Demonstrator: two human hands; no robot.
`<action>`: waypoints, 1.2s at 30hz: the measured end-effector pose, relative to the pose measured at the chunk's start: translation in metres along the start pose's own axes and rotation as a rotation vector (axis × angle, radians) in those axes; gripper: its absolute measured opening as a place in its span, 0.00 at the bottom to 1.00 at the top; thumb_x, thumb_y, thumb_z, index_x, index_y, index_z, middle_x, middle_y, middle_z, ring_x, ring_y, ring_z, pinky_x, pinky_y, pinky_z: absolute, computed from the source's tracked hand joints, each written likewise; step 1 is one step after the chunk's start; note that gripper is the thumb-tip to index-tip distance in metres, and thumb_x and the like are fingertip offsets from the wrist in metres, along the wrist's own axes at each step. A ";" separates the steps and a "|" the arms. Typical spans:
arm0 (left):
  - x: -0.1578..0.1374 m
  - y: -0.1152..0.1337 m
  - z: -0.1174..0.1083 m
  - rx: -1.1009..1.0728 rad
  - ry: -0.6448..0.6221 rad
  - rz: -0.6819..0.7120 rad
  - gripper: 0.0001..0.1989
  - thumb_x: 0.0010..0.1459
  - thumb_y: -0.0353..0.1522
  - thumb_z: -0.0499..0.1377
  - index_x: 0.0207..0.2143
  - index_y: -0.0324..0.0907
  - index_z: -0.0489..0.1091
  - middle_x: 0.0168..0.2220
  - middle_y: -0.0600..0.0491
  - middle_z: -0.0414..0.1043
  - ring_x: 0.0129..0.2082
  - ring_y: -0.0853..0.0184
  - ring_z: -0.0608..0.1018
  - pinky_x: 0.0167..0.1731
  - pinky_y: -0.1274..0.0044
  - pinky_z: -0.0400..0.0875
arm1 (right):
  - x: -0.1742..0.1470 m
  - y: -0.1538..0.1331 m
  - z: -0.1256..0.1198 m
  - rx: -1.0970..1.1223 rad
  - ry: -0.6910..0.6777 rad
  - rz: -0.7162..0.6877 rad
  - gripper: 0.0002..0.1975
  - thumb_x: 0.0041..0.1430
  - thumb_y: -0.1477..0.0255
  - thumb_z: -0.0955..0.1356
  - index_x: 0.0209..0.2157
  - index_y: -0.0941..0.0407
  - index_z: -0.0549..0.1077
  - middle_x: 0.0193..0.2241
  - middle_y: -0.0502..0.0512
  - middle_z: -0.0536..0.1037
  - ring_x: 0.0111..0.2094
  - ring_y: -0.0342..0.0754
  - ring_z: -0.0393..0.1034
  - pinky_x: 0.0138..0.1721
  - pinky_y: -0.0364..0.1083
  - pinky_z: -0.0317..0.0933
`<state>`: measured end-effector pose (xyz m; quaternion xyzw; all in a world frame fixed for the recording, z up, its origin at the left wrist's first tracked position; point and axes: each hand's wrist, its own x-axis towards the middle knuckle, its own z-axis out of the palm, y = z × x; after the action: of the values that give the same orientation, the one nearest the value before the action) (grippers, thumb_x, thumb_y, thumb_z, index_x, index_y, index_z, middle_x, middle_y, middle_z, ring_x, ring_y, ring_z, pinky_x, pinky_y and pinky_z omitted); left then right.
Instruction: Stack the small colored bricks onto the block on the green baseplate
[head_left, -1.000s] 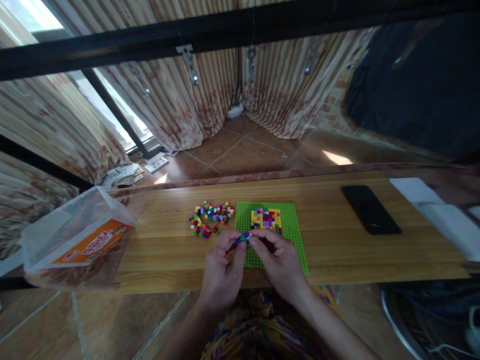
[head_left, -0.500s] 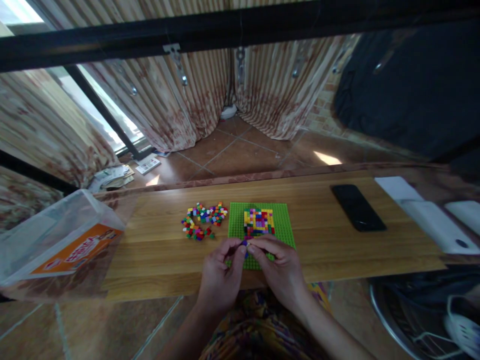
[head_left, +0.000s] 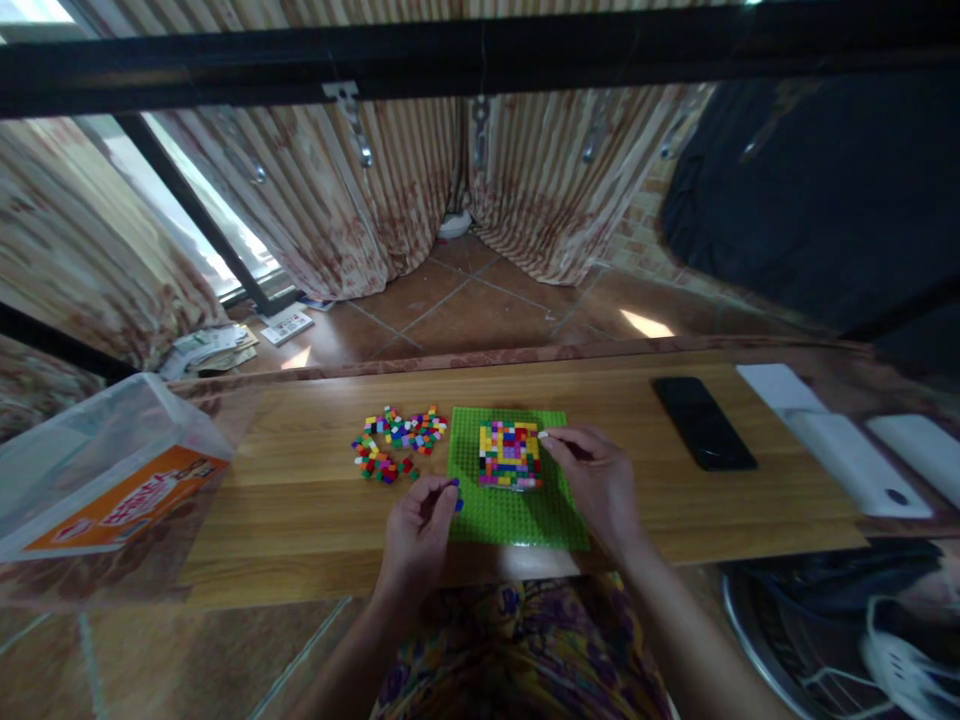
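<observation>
Between the thumb and fingers of my left hand (head_left: 420,522) are small blue bricks (head_left: 457,497), held at the left edge of the green baseplate (head_left: 551,525). My right hand (head_left: 600,480) pinches a small white brick (head_left: 543,436) beside the upper right corner of the multicoloured brick block (head_left: 510,455). That block, built of many small bricks, stands on the baseplate. Left of the plate lies a loose pile of small coloured bricks (head_left: 405,432) on the wooden table (head_left: 300,510).
A clear plastic box (head_left: 112,480) with an orange label stands at the far left. A black phone (head_left: 703,422) lies on the table's right side, near a white device (head_left: 855,462). Curtains (head_left: 390,210) hang behind, and a power strip (head_left: 907,670) is at the lower right.
My hands have moved apart. The left went left with the blue bricks; the right went up and right with the white brick. The block's front is now uncovered.
</observation>
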<state>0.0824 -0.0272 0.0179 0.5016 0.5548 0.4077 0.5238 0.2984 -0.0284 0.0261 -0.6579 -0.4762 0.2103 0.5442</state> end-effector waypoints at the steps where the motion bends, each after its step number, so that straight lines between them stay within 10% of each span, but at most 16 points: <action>1: 0.000 -0.006 -0.002 0.029 0.005 0.017 0.11 0.53 0.38 0.60 0.31 0.39 0.72 0.25 0.55 0.70 0.26 0.71 0.71 0.27 0.81 0.68 | 0.004 0.003 0.001 -0.008 -0.026 0.007 0.09 0.54 0.64 0.70 0.30 0.54 0.80 0.31 0.54 0.78 0.33 0.48 0.72 0.35 0.46 0.65; 36: -0.005 -0.026 -0.008 0.290 -0.055 0.205 0.07 0.61 0.35 0.56 0.35 0.42 0.72 0.30 0.55 0.74 0.31 0.69 0.74 0.31 0.80 0.67 | 0.021 0.020 0.020 0.207 -0.031 0.273 0.15 0.47 0.59 0.72 0.29 0.58 0.76 0.26 0.51 0.77 0.29 0.45 0.69 0.34 0.45 0.63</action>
<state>0.0705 -0.0359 -0.0053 0.6367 0.5392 0.3611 0.4165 0.2996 0.0006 0.0066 -0.6536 -0.3664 0.3402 0.5681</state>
